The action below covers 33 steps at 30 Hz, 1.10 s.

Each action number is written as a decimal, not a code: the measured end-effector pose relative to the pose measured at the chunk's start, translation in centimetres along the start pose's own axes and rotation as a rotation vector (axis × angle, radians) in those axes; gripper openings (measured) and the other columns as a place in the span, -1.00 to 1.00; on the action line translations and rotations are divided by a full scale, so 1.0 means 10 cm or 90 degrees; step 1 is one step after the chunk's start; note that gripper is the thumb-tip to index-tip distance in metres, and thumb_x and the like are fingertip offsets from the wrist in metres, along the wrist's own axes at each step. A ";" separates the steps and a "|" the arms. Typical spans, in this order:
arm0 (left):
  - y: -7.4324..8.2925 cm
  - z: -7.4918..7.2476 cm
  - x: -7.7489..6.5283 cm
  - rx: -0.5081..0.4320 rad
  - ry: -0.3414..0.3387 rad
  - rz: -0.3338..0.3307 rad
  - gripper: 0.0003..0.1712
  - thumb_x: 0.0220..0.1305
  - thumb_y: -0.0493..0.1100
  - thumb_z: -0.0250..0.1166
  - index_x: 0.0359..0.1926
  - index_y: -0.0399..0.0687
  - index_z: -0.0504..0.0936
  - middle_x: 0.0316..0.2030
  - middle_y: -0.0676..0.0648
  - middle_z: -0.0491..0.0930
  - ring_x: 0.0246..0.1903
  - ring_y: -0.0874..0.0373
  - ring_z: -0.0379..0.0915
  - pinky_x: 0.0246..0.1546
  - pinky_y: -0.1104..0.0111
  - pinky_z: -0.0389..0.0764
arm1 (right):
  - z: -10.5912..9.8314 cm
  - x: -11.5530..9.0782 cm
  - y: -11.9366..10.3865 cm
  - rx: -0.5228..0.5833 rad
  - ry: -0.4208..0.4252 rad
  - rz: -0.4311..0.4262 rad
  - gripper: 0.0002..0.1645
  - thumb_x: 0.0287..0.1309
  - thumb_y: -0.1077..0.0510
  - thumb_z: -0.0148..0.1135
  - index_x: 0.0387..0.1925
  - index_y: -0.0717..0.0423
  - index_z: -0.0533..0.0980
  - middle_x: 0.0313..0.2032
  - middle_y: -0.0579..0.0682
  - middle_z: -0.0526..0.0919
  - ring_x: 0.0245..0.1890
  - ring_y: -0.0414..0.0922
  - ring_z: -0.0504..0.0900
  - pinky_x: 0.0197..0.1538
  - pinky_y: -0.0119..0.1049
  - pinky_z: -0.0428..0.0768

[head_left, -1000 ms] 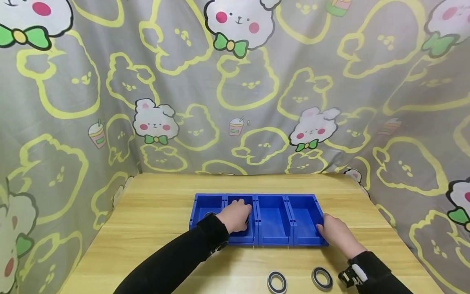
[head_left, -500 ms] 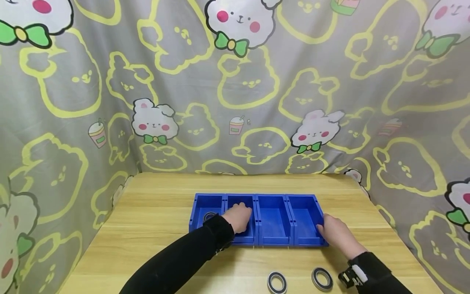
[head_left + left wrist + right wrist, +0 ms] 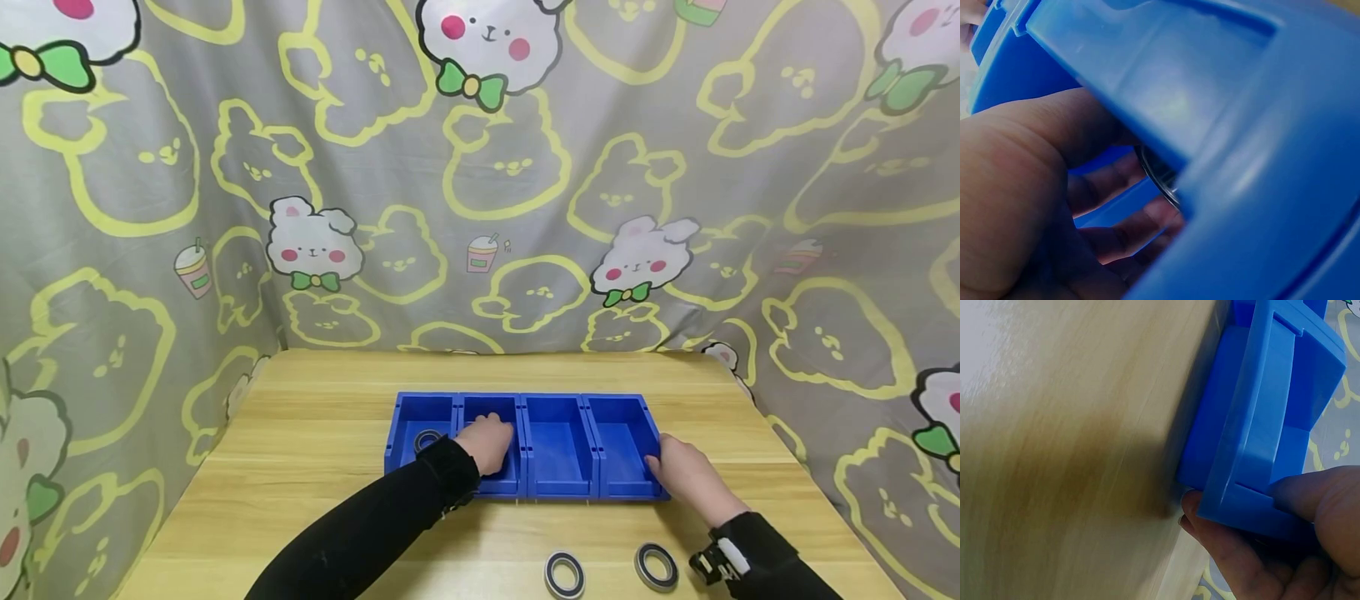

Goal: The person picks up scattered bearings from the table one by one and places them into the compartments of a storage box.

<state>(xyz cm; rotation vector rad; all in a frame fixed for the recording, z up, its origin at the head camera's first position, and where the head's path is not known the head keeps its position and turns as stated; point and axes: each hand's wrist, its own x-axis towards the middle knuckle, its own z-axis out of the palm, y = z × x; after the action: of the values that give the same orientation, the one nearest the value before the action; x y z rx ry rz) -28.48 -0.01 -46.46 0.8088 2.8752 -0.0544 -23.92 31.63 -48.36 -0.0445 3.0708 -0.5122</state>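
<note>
In the head view, a row of joined blue bins (image 3: 556, 437) stands on the table. My left hand (image 3: 487, 443) reaches down into the second bin from the left. The left wrist view shows its thumb and fingers around a ball bearing (image 3: 1159, 175), partly hidden by the bin wall. Another bearing (image 3: 427, 442) lies in the leftmost bin, partly behind the left wrist. At the row's right end, my right hand (image 3: 688, 475) grips the side wall of the last bin (image 3: 1266, 437), thumb over the inner side and fingers outside.
Two more bearings lie flat on the wooden table (image 3: 315, 467) in front of the bins: one bearing (image 3: 564, 575) near the middle, the other bearing (image 3: 657, 567) close to the right wrist. A patterned curtain (image 3: 525, 183) rises behind the table and along both sides.
My left hand has shifted slightly right and lower inside the second bin, uncovering more of the bearing in the leftmost bin. The right hand keeps its grip in the same place.
</note>
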 end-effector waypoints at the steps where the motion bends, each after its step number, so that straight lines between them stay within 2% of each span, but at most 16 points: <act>1: 0.00 0.00 0.01 -0.002 -0.001 -0.002 -0.64 0.32 -0.24 0.31 0.13 -0.07 0.63 -0.02 -0.18 0.57 -0.04 -0.02 0.52 -0.07 0.22 0.63 | 0.00 0.00 0.00 0.001 0.000 0.000 -0.64 0.31 0.26 0.17 -0.12 0.61 0.42 -0.36 0.32 0.62 -0.33 0.10 0.64 -0.22 0.10 0.62; 9: 0.00 0.06 0.04 0.007 0.006 -0.011 -0.60 0.33 -0.24 0.30 0.18 -0.08 0.60 0.03 -0.18 0.57 0.02 -0.03 0.51 -0.03 0.19 0.63 | -0.01 0.00 -0.02 0.003 -0.002 0.005 -0.63 0.32 0.27 0.17 -0.11 0.62 0.42 -0.35 0.33 0.62 -0.34 0.10 0.64 -0.22 0.09 0.62; 16: -0.01 0.17 0.09 0.060 0.039 -0.004 -0.55 0.35 -0.13 0.29 0.24 -0.06 0.57 0.04 -0.13 0.59 0.02 -0.02 0.53 -0.05 0.17 0.64 | -0.01 0.01 -0.01 0.003 -0.009 0.010 -0.61 0.33 0.26 0.16 -0.08 0.63 0.42 -0.32 0.37 0.62 -0.30 0.12 0.66 -0.20 0.10 0.63; 20: -0.01 0.18 0.09 0.072 0.030 -0.007 -0.51 0.34 -0.09 0.31 0.27 -0.04 0.56 0.08 -0.11 0.58 0.06 0.00 0.51 -0.04 0.17 0.63 | -0.01 0.01 -0.03 0.004 -0.010 0.013 -0.60 0.33 0.26 0.16 -0.08 0.63 0.41 -0.31 0.38 0.62 -0.29 0.15 0.66 -0.19 0.11 0.62; 24: 0.02 0.14 0.03 0.055 0.020 -0.004 -0.48 0.28 -0.06 0.37 0.24 -0.05 0.57 0.07 -0.10 0.58 0.07 0.02 0.49 0.00 0.19 0.62 | -0.02 -0.01 -0.04 0.001 -0.014 0.017 -0.59 0.33 0.26 0.16 -0.06 0.65 0.40 -0.29 0.40 0.62 -0.28 0.16 0.66 -0.18 0.11 0.62; 27: 0.00 0.11 -0.04 0.046 0.043 0.012 -0.53 0.26 -0.06 0.38 0.17 -0.07 0.60 -0.01 -0.09 0.58 0.01 0.04 0.49 -0.02 0.21 0.60 | -0.01 -0.02 -0.04 0.000 -0.013 0.016 -0.58 0.33 0.26 0.16 -0.05 0.65 0.40 -0.27 0.43 0.62 -0.25 0.19 0.66 -0.16 0.12 0.62; 31: -0.11 0.03 -0.13 0.038 0.109 0.051 -0.60 0.27 -0.06 0.34 0.08 -0.09 0.63 -0.11 -0.08 0.57 -0.08 0.04 0.47 -0.04 0.24 0.58 | -0.01 -0.02 -0.04 -0.002 -0.010 0.010 -0.57 0.33 0.26 0.17 -0.04 0.66 0.39 -0.23 0.47 0.61 -0.22 0.24 0.67 -0.13 0.15 0.62; 33: -0.19 -0.01 -0.17 0.013 0.141 0.065 -0.64 0.28 -0.08 0.32 0.05 -0.11 0.63 -0.11 -0.07 0.57 -0.08 0.04 0.48 -0.01 0.24 0.56 | -0.01 -0.01 -0.04 -0.003 -0.012 0.011 -0.56 0.33 0.26 0.16 -0.03 0.67 0.39 -0.22 0.47 0.61 -0.21 0.25 0.67 -0.13 0.15 0.62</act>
<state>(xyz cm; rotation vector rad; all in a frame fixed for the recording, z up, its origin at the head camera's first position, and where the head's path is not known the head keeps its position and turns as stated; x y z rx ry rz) -28.02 -2.51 -46.06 1.0232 3.0360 0.0195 -23.85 31.28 -48.14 -0.0227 3.0513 -0.5005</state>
